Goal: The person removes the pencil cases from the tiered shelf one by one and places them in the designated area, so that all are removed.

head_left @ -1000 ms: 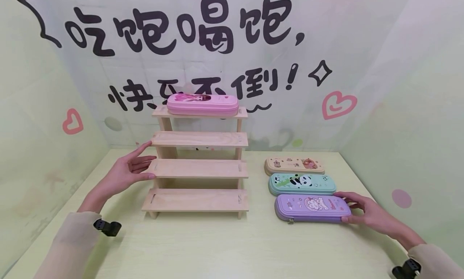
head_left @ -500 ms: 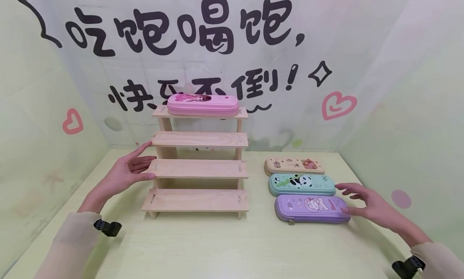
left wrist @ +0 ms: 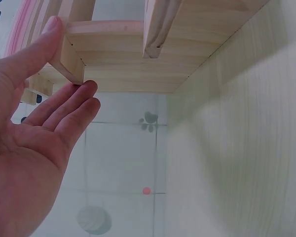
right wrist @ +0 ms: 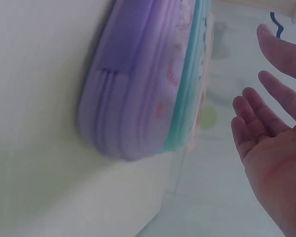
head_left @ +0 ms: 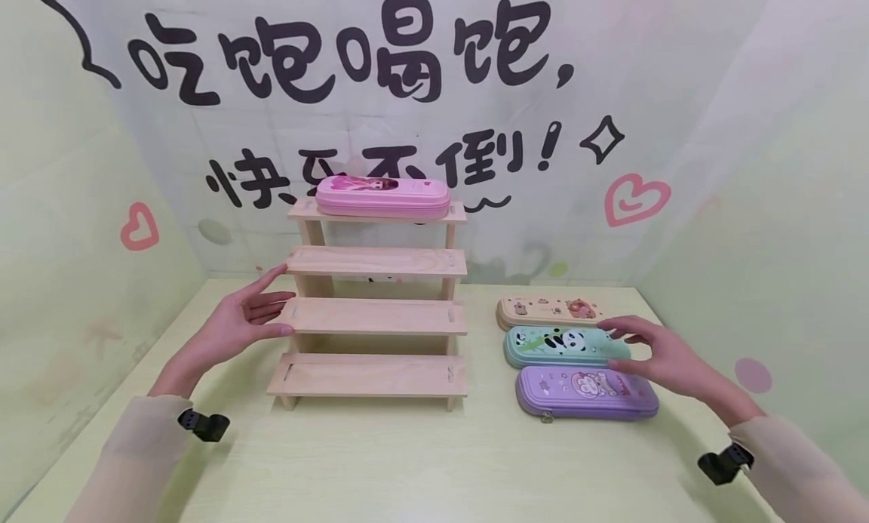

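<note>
A wooden four-step rack [head_left: 376, 317] stands on the table, with a pink pencil case [head_left: 382, 196] on its top step. My left hand [head_left: 243, 317] is open, its straight fingers touching the rack's left end [left wrist: 71, 64] at the two middle steps. To the right lie three pencil cases in a row: beige [head_left: 551, 309] farthest, teal panda [head_left: 560, 345] in the middle, purple [head_left: 585, 393] nearest. My right hand [head_left: 655, 349] hovers open over the right end of the teal case, holding nothing. In the right wrist view the purple case [right wrist: 133, 89] lies beside my spread fingers [right wrist: 266, 113].
The pale green table [head_left: 434, 463] is boxed in by walls on the left, back and right; the back wall carries black lettering and pink hearts [head_left: 636, 197]. Black wrist mounts [head_left: 201, 425] sit on both sleeves.
My right hand has let go of the purple case's right end and moved up and back, over the teal case. The left hand and the rack have stayed put.
</note>
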### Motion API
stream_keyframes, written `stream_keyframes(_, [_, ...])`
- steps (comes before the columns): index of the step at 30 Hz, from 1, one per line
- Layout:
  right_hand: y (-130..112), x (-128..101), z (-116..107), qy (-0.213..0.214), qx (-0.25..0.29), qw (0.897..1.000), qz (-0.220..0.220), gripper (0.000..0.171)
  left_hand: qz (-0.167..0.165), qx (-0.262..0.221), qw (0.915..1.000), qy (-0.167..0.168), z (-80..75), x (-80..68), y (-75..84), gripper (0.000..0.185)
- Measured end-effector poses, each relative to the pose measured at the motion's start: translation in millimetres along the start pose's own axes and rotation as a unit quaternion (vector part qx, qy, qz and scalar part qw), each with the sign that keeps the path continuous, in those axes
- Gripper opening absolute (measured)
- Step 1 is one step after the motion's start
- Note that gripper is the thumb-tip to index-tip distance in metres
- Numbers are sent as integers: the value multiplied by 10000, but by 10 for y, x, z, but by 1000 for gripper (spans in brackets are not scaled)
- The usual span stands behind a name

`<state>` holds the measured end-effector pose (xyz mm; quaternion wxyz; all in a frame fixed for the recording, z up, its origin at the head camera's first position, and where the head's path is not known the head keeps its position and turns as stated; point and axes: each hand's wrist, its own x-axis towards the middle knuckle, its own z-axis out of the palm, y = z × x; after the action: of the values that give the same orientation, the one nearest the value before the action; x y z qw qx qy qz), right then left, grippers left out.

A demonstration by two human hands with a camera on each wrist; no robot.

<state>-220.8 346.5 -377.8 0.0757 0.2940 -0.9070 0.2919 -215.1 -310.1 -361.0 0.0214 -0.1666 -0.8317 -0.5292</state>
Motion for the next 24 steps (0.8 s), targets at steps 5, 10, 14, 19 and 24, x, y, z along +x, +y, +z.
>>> stream_keyframes(5, [-125, 230, 69, -80, 243, 9996, -70, 56, -5, -15, 10000, -3, 0, -3, -4, 95])
stream_keyframes(10, [-261, 460, 160, -197, 371, 9991, -23, 56, -7, 4, 10000, 7, -6, 2, -14, 95])
stream_keyframes(14, [-487, 642, 199, -195, 395, 9990, -2, 54, 47, 0, 10000, 12, -14, 13, -59, 95])
stream_keyframes(19, [-699, 870, 263, -179, 667, 9976, -22, 52, 81, 30, 10000, 27, -26, 32, -136, 96])
stream_keyframes(24, [-596, 1114, 407, -116, 699, 9973, -205, 53, 109, 64, 9999, 38, -51, 61, -255, 95])
